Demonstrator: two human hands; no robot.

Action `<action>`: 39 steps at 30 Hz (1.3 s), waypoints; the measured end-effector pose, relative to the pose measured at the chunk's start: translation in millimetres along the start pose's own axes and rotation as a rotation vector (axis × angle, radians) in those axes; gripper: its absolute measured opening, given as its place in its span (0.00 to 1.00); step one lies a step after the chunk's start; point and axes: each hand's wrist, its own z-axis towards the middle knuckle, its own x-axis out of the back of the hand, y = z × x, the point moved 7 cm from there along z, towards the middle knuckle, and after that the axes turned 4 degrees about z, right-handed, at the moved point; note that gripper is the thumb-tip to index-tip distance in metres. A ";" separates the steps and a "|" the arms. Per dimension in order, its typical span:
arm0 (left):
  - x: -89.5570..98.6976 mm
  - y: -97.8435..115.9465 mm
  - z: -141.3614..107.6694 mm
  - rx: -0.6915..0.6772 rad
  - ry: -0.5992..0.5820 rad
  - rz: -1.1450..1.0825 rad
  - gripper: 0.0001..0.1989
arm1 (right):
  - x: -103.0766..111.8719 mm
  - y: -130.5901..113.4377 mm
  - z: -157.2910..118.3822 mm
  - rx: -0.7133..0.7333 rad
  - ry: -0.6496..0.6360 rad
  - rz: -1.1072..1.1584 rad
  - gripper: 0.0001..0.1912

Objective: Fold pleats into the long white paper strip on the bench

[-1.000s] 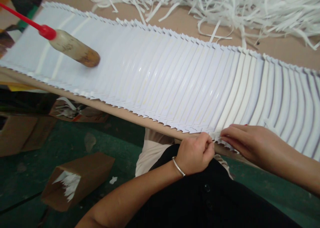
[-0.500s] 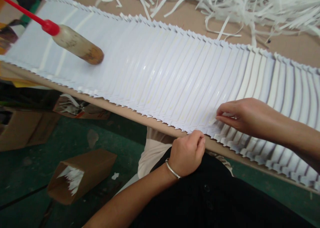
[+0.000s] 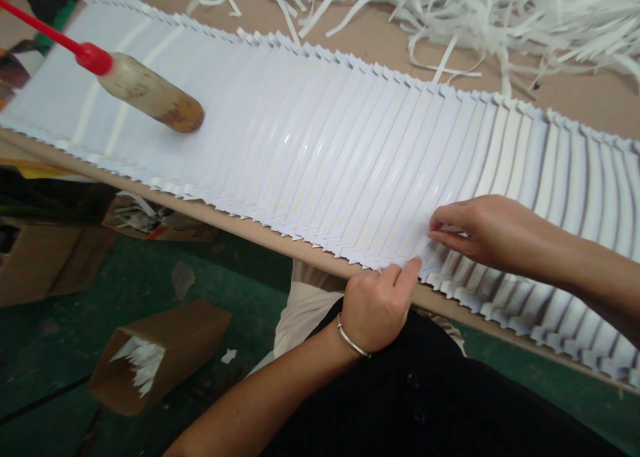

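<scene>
A long row of overlapping white paper sheets [image 3: 310, 150] lies across the table, their edges fanned in narrow steps. My left hand [image 3: 383, 303], with a silver bangle at the wrist, is at the table's front edge; its index finger reaches onto the sheets' lower edge and the other fingers are curled. Just above and to the right, my right hand [image 3: 470, 233] pinches thumb and fingers together over the sheets; what is between the tips is too small to make out. A squeeze bottle [image 3: 150, 93] with a red nozzle and brown contents lies on the sheets at left.
Loose white paper strips [image 3: 525, 23] are heaped at the table's back right. Below the table [image 3: 280, 243], an open cardboard box [image 3: 195, 337] with white paper inside stands on the green floor. More boxes [image 3: 65, 257] are at the left.
My left index finger has stretched out toward the right, onto the sheets' edge. My right hand has shifted very slightly left, still pinched.
</scene>
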 end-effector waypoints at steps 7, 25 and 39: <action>-4.5 2.5 2.8 -0.015 -0.009 0.072 0.21 | -2.2 -2.7 2.4 0.017 0.003 -0.005 0.14; -4.2 -1.6 3.9 -0.038 0.057 0.036 0.22 | 53.8 105.0 43.9 -0.062 0.248 0.243 0.08; -3.6 -3.7 3.7 -0.043 0.058 -0.003 0.22 | 54.8 95.5 51.8 -0.090 0.128 0.188 0.10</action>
